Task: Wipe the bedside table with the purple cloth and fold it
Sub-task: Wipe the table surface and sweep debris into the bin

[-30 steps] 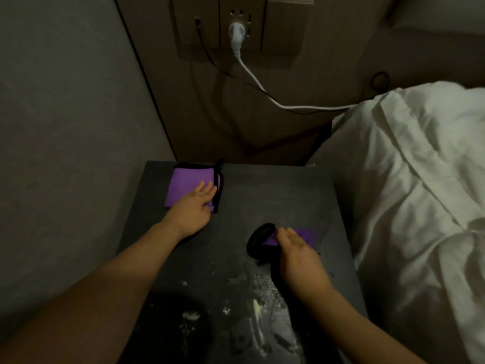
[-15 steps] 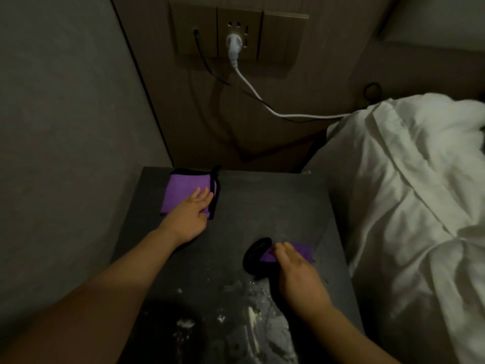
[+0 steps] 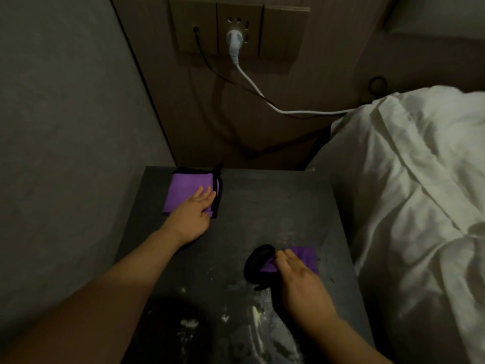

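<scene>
There are two purple cloths with black edges on the dark bench [image 3: 262, 200]. One purple cloth [image 3: 186, 190] lies folded flat in the far left corner, close to the wall. The other purple cloth [image 3: 301, 257] lies nearer, toward the right side, with its black edge curled up in a loop on its left. The left hand [image 3: 193, 214] rests on the far cloth with its fingers [image 3: 207, 194] straight and close together, pressing it flat. The right hand [image 3: 298, 279] lies on the near cloth; its fingers look mostly straight and laid on top, but I cannot tell if the thumb pinches the cloth underneath. White crumbs and smears [image 3: 189, 324] still sit on the near part of the bench, so I think the wiping is not finished. The next move likely needs the right hand to push its cloth toward the near edge, over the mess, and then fold it flat like the other one. A white bed cover [image 3: 414, 193] lies just right of the bench. A white cable [image 3: 262, 93] hangs from the wall socket [image 3: 237, 30] behind.
</scene>
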Tool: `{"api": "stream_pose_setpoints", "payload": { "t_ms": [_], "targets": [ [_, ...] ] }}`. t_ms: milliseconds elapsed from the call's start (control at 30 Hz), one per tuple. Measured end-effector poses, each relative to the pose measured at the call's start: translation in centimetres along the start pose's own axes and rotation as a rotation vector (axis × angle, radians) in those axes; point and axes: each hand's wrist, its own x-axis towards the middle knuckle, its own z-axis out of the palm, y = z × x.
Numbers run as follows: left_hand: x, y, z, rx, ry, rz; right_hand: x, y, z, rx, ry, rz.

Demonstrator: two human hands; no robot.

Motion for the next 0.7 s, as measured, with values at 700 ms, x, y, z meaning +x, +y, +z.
{"api": "stream_pose_setpoints", "payload": {
  "t_ms": [700],
  "targets": [
    [0.0,0.5,-0.3,0.021,-0.009,-0.005,3.5,0.1,-0.2,0.15,0.011,0.238]
  ]
}}
